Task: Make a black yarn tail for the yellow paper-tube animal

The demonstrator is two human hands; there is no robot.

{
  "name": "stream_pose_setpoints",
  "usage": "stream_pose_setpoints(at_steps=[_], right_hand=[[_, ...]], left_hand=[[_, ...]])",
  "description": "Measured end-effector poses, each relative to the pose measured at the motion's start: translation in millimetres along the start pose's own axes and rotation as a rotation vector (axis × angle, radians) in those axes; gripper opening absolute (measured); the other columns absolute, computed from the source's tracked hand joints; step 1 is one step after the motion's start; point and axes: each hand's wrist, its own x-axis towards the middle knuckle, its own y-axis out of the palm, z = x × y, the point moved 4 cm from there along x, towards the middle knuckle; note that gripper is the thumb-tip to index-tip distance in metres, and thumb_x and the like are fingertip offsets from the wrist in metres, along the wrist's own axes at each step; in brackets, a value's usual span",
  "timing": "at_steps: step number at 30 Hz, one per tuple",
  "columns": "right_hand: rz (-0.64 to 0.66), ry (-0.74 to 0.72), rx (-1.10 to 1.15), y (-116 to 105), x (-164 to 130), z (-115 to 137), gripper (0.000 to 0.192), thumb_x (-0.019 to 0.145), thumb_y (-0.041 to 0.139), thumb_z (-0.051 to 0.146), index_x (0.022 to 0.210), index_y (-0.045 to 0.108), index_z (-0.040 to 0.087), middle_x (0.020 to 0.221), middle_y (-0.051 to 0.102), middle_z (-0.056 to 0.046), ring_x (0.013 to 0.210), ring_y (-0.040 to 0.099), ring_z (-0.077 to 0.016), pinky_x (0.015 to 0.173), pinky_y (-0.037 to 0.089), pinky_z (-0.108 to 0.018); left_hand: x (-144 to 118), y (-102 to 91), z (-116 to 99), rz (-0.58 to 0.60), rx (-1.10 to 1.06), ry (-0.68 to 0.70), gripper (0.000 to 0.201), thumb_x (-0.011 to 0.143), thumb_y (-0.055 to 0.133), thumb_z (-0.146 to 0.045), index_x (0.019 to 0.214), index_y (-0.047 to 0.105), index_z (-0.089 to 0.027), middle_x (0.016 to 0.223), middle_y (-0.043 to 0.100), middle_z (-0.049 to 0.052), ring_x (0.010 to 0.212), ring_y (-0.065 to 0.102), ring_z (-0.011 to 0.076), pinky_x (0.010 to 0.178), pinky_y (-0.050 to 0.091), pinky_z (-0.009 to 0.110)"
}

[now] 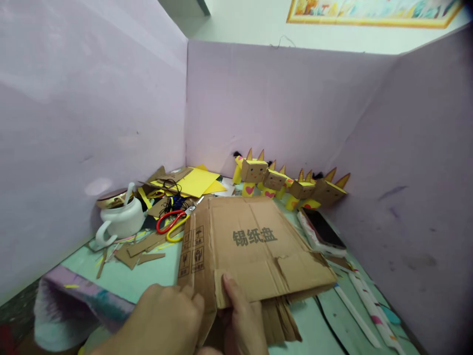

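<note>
Lilac panels wall in a pale green surface (pixel 148 276) on three sides, with cardboard figures (pixel 288 185) lined along the back, scissors (pixel 172 222) and scraps left of centre, a white cup (pixel 121 219) further left, and a phone (pixel 323 229) at right. Flattened carton (pixel 251 246) lies at front centre, printed side up. Left hand (pixel 162 323) grips its near-left folded edge, fingers curled; right hand (pixel 242 318) pinches the near flap, thumb on top.
</note>
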Motion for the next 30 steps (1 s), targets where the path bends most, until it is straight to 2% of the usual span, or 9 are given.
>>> stream_pose_setpoints(at_steps=[2, 4, 6, 10, 13, 16, 18, 24, 30], right_hand=[[0.018, 0.008, -0.084, -4, 4, -2, 0.075, 0.064, 0.075, 0.039, 0.128, 0.048, 0.011, 0.108, 0.067, -0.012, 0.102, 0.062, -0.0293, 0.082, 0.054, -0.038], [0.019, -0.03, -0.187, -10, 7, -1, 0.071, 0.066, 0.073, 0.042, 0.124, 0.052, 0.006, 0.108, 0.067, -0.013, 0.106, 0.059, -0.0292, 0.084, 0.052, -0.036], [0.023, -0.023, -0.252, -14, 7, -1, 0.072, 0.066, 0.072, 0.045, 0.124, 0.052, 0.005, 0.111, 0.065, -0.015, 0.105, 0.06, -0.029, 0.083, 0.053, -0.035], [0.013, -0.008, -0.233, -16, 7, -1, 0.082, 0.065, 0.073, 0.045, 0.133, 0.042, 0.011, 0.125, 0.058, -0.013, 0.101, 0.062, -0.0269, 0.082, 0.053, -0.035], [-0.023, -0.079, -0.258, -17, 7, 0, 0.082, 0.065, 0.074, 0.042, 0.133, 0.043, 0.009, 0.119, 0.062, -0.013, 0.098, 0.063, -0.0259, 0.09, 0.049, -0.036], [-0.031, -0.148, -0.287, -17, 8, 1, 0.076, 0.066, 0.073, 0.042, 0.129, 0.049, 0.007, 0.109, 0.067, -0.013, 0.096, 0.064, -0.0266, 0.09, 0.049, -0.037], [-0.032, -0.186, -0.307, -17, 8, 2, 0.073, 0.066, 0.072, 0.042, 0.127, 0.052, 0.008, 0.105, 0.069, -0.013, 0.096, 0.064, -0.0263, 0.089, 0.049, -0.038], [-0.028, -0.24, -0.33, -17, 8, 4, 0.07, 0.068, 0.071, 0.041, 0.126, 0.052, 0.007, 0.102, 0.07, -0.012, 0.093, 0.064, -0.0245, 0.095, 0.045, -0.038], [-0.033, -0.2, -0.304, -15, 8, 1, 0.069, 0.069, 0.07, 0.04, 0.126, 0.051, 0.005, 0.099, 0.07, -0.013, 0.1, 0.062, -0.0256, 0.099, 0.042, -0.039]], left_hand=[[14, 7.6, -10, 0.188, 0.114, -0.029, 0.012, 0.063, 0.064, -0.019, 0.073, 0.07, -0.016, 0.064, 0.071, 0.009, 0.048, 0.062, 0.0239, 0.041, 0.039, 0.026], [21, 16.2, -14, 0.239, 0.169, -0.044, 0.015, 0.067, 0.058, -0.014, 0.073, 0.071, -0.016, 0.067, 0.071, 0.01, 0.052, 0.064, 0.026, 0.043, 0.038, 0.027], [22, 26.0, -14, 0.237, 0.158, 0.001, 0.019, 0.066, 0.054, -0.011, 0.073, 0.07, -0.018, 0.07, 0.071, 0.01, 0.056, 0.066, 0.0272, 0.045, 0.039, 0.029], [11, 36.7, -7, 0.159, 0.049, 0.14, 0.022, 0.063, 0.05, -0.007, 0.07, 0.066, -0.019, 0.07, 0.069, 0.006, 0.057, 0.065, 0.0246, 0.046, 0.041, 0.029], [5, 33.3, -1, 0.02, -0.039, 0.191, 0.023, 0.072, 0.042, -0.005, 0.066, 0.06, -0.018, 0.065, 0.066, 0.005, 0.052, 0.062, 0.0195, 0.044, 0.041, 0.027], [1, 28.3, 1, -0.133, -0.062, 0.237, 0.026, 0.075, 0.037, -0.005, 0.061, 0.055, -0.018, 0.057, 0.061, 0.004, 0.044, 0.057, 0.0172, 0.039, 0.036, 0.027], [-1, 26.9, 1, -0.193, -0.065, 0.248, 0.027, 0.077, 0.037, -0.005, 0.059, 0.052, -0.019, 0.054, 0.059, 0.002, 0.041, 0.054, 0.0164, 0.038, 0.034, 0.028], [-2, 26.0, 5, -0.256, -0.08, 0.257, 0.027, 0.082, 0.039, -0.008, 0.06, 0.05, -0.019, 0.052, 0.055, 0.0, 0.041, 0.053, 0.0152, 0.04, 0.034, 0.028], [-5, 23.3, 6, -0.261, -0.089, 0.252, 0.028, 0.084, 0.038, -0.008, 0.062, 0.053, -0.018, 0.052, 0.054, 0.0, 0.042, 0.053, 0.014, 0.042, 0.034, 0.027]])
